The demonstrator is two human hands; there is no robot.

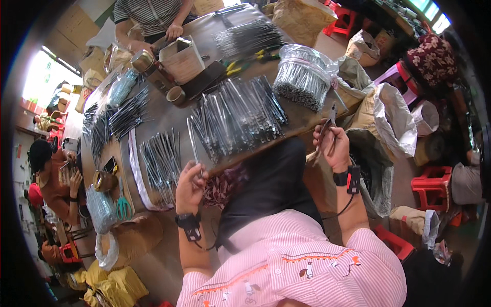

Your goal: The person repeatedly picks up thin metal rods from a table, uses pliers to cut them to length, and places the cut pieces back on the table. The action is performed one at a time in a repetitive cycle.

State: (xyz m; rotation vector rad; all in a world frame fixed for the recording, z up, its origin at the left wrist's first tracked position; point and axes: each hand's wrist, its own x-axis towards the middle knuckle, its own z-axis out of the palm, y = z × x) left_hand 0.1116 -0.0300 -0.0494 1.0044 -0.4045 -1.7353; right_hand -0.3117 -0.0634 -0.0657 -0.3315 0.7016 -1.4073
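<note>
My left hand (pixel 190 187) pinches one strip (pixel 193 139) near the table (pixel 164 113) edge; right hand (pixel 337 149) grips pliers (pixel 332 116), well apart. Loose strips (pixel 238 117) remain, one bundle (pixel 303 78) wrapped; can't tell which piles are finished.

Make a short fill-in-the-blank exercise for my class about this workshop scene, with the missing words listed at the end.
1. The plier-like tool is gripped by the hand on the person's ____ side.
2. The large wrapped bundle on the table is covered in clear ____.
3. The stool near the right edge of the picture is coloured ____.
4. The scissors lie toward the picture's ____ side.

Missing words: right; plastic; red; left.
</note>
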